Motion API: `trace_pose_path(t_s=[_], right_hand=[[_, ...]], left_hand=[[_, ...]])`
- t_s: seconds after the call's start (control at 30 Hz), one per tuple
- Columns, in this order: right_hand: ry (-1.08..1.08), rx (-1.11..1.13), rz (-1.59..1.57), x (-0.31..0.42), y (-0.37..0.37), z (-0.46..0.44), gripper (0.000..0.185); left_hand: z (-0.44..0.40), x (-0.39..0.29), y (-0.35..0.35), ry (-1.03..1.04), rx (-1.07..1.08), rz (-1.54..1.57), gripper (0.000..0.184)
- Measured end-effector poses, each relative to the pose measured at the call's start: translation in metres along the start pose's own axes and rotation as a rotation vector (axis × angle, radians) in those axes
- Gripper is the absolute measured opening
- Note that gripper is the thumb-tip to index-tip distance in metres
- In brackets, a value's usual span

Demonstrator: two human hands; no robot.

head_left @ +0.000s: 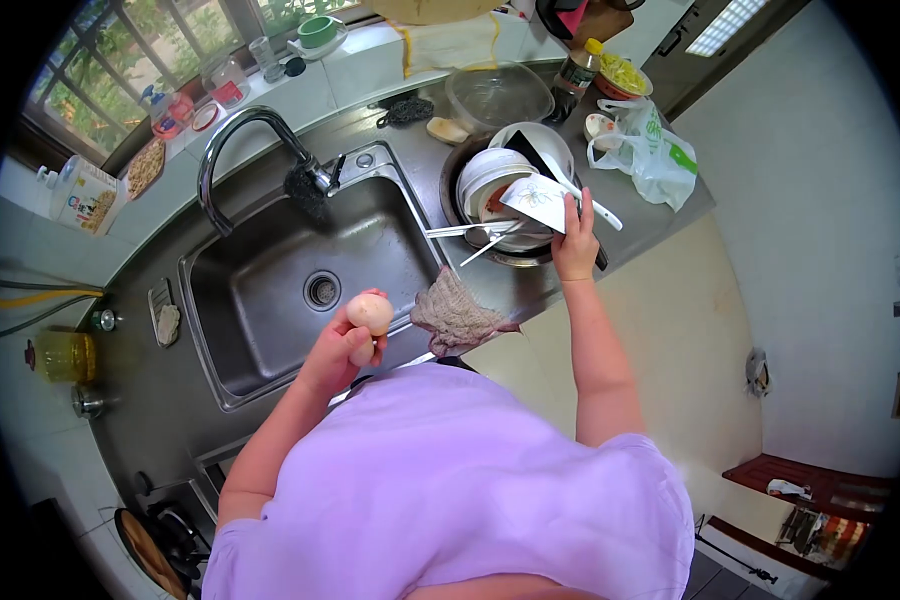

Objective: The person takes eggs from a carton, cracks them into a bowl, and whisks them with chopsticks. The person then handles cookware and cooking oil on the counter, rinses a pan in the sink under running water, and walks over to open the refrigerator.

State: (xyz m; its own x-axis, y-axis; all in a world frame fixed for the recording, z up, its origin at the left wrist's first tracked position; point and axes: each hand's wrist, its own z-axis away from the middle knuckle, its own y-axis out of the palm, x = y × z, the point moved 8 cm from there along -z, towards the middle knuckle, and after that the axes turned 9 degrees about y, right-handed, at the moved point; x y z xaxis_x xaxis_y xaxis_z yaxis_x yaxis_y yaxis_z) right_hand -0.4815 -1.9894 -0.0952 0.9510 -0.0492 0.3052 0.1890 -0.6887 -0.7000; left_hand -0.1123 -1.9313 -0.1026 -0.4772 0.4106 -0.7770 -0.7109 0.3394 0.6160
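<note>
My left hand [332, 352] is closed over the front edge of the sink, holding what look like eggs. One pale, rounded egg [370, 313] sits at the fingertips, and a second pale shape shows lower between the fingers. On the counter to the right, my right hand [576, 245] grips the edge of a white patterned bowl [536, 200], which is tilted. That bowl rests over a stack of dirty white bowls [485, 175] in a large metal basin [523, 260]. Chopsticks [460, 230] and a white-handled utensil [602, 214] stick out of the pile.
The steel sink [260, 290] lies left of the basin, under a curved faucet [210, 170]. A grey-brown cloth [458, 312] hangs at the counter's front edge. Behind stand a clear plastic tub [500, 95], a dark bottle [577, 72] and a white plastic bag [655, 165].
</note>
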Motion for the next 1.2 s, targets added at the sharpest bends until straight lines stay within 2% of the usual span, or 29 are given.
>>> trace_pose_path(t_s=[0.13,0.27,0.33,0.4,0.47,0.5,0.57,0.63,0.8,0.83,0.87,0.97,1.03,1.07,1.13,1.17,1.2], right_hand=[[0.039,-0.086,-0.057,-0.003,-0.009,0.005,0.072],[0.188,-0.144,-0.252,-0.003,-0.026,0.006,0.064],[0.290,-0.212,-0.412,-0.008,-0.031,0.007,0.052],[0.325,-0.211,-0.372,0.002,-0.035,0.006,0.049],[0.628,0.012,-0.865,0.046,-0.039,-0.001,0.053],[0.606,0.073,-0.906,0.070,-0.041,-0.003,0.053],[0.571,0.303,-1.045,0.113,-0.030,0.002,0.054],[0.588,0.622,-1.164,0.157,-0.002,0.021,0.050],[0.656,1.295,-1.171,0.284,0.076,0.116,0.038],[0.567,1.455,-1.168,0.306,0.099,0.143,0.041],[0.598,1.579,-1.112,0.330,0.113,0.172,0.039],[0.501,1.790,-0.901,0.394,0.134,0.242,0.036],[0.251,1.754,-0.994,0.438,0.144,0.274,0.033],[0.240,1.833,-0.967,0.456,0.152,0.293,0.033],[-0.068,1.782,-0.879,0.505,0.154,0.321,0.036],[-0.091,1.805,-0.854,0.523,0.150,0.336,0.036],[0.006,1.870,-0.803,0.550,0.133,0.346,0.036]], left_hand=[[-0.005,0.004,0.004,-0.012,0.030,0.001,0.061],[-0.006,0.001,0.004,0.002,-0.007,-0.001,0.061],[-0.004,0.000,-0.002,0.026,-0.064,0.014,0.061],[0.003,0.001,-0.007,-0.002,-0.092,0.045,0.059],[0.014,-0.003,-0.011,0.042,-0.139,0.079,0.058],[0.021,-0.006,-0.016,0.079,-0.202,0.082,0.058],[0.037,-0.012,-0.017,0.149,-0.180,0.180,0.058],[0.058,-0.015,-0.028,0.230,-0.237,0.207,0.058],[0.130,-0.008,-0.050,0.395,-0.350,0.290,0.058],[0.145,-0.012,-0.050,0.420,-0.408,0.271,0.056],[0.161,-0.010,-0.054,0.452,-0.459,0.279,0.055],[0.205,-0.006,-0.074,0.562,-0.521,0.300,0.055],[0.233,-0.005,-0.087,0.615,-0.573,0.339,0.053],[0.250,-0.009,-0.093,0.639,-0.620,0.332,0.050],[0.277,-0.003,-0.111,0.689,-0.646,0.357,0.045],[0.291,0.000,-0.118,0.709,-0.665,0.379,0.045],[0.306,0.001,-0.127,0.714,-0.681,0.371,0.042]])
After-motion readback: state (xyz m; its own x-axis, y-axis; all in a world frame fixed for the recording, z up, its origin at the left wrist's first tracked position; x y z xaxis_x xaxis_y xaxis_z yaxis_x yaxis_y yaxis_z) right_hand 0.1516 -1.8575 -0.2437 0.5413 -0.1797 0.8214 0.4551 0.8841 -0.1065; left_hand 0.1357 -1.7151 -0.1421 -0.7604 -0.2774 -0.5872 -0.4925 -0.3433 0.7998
